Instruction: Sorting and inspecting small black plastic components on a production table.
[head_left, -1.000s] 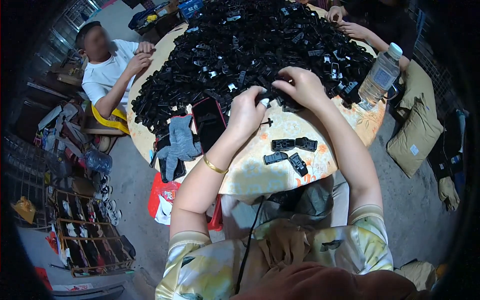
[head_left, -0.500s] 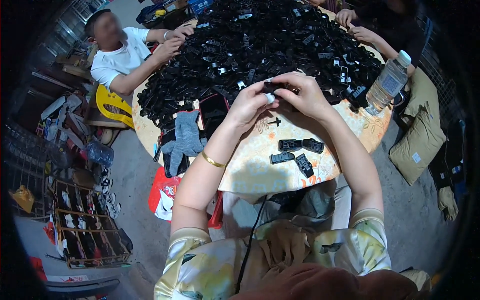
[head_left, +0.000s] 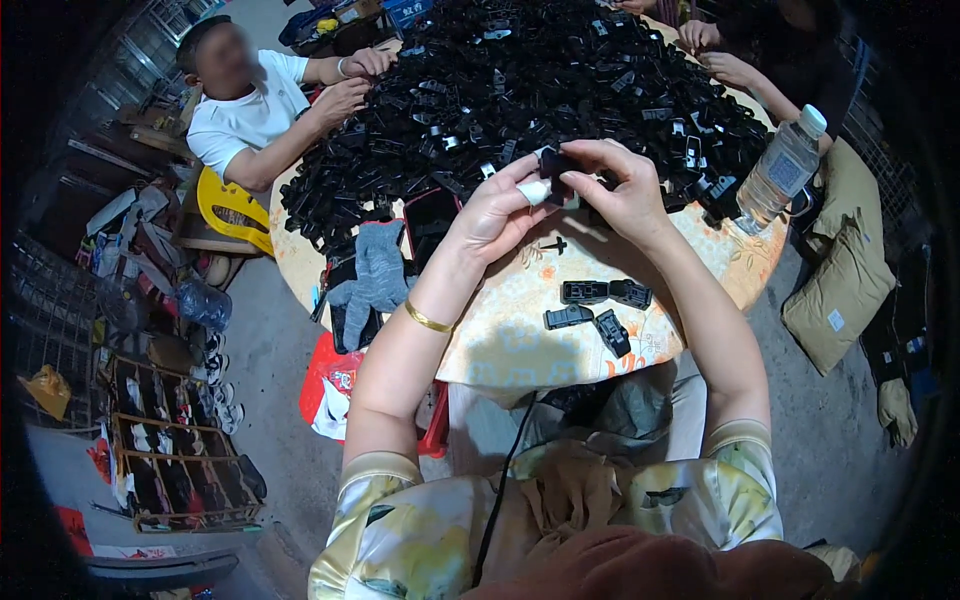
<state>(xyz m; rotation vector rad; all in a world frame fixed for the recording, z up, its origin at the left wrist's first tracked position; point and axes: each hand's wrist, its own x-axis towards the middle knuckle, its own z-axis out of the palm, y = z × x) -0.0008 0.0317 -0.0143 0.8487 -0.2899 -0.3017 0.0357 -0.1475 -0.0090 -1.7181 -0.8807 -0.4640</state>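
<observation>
Between my two hands, just in front of the big heap of black parts (head_left: 470, 90), is a small black plastic part (head_left: 553, 168). My left hand (head_left: 500, 212) is closed on it, a white wrap around one finger. The fingers and thumb of my right hand (head_left: 622, 190) pinch its other side. Fingers cover much of the part, so its exact kind does not show. A small black T-shaped piece (head_left: 556, 245) lies on the table below my hands. Nearer me sit several black buckle-like plastic parts (head_left: 597, 312) in a loose group.
A clear water bottle (head_left: 780, 175) stands at the table's right edge. Left of my forearm lie a grey glove (head_left: 377, 275) and a dark phone (head_left: 432, 222). A person in a white shirt (head_left: 250, 120) works at the far left; another person's hand (head_left: 728, 68) is at the far right.
My right hand has shifted slightly, its fingers more lifted, and the black part between my hands is turned and more exposed. The whole view has moved a little.
</observation>
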